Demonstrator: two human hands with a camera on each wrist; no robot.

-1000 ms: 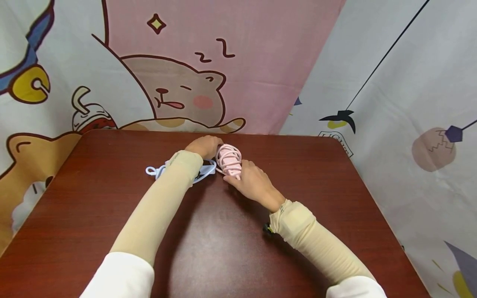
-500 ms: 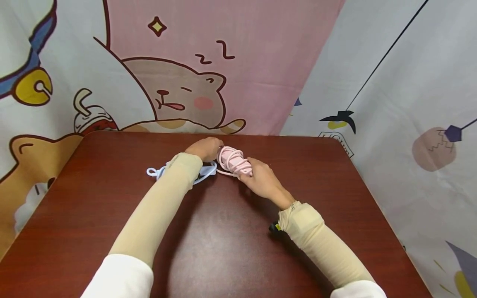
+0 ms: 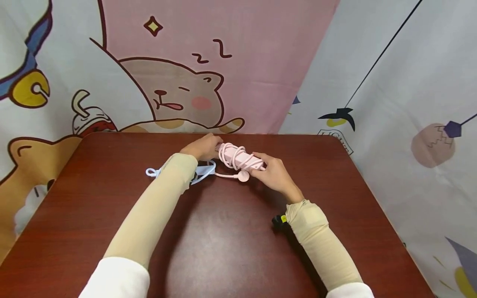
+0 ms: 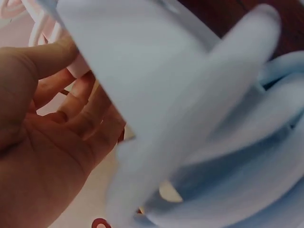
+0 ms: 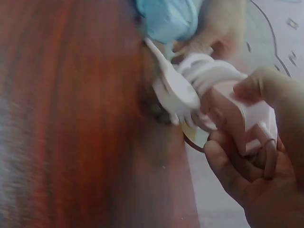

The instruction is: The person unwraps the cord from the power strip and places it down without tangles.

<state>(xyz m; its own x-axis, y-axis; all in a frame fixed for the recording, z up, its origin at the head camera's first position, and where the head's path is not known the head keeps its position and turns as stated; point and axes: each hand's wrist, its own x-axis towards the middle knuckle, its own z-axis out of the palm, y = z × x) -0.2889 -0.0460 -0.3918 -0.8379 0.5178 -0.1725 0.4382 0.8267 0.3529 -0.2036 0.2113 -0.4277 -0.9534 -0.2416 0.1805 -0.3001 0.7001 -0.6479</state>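
A pink power strip [image 3: 234, 156], its cord wound round it in loops, is held slantwise between both hands near the table's back edge. My left hand [image 3: 202, 147] grips its left end; in the left wrist view thumb and fingers close on a pink corner. With thumb and fingers my right hand [image 3: 276, 174] holds the other end, where the cord comes out [image 5: 270, 142]. The round pink plug [image 3: 244, 176] hangs loose below the strip on a free length of cord. Partly behind my left forearm lies a light blue corded block [image 3: 204, 170], filling much of the left wrist view.
The dark red wooden table [image 3: 216, 248] spans the front. A patterned cloth [image 3: 268, 74] with cartoon animals hangs behind its back edge and along the sides. A small black item with a yellow mark [image 3: 278, 222] sits at the right wrist.
The pink power strip has turned from nearly upright in view to slanting rightward. My right hand has moved right with its end, and the plug has come into sight. My left hand stays about in place.
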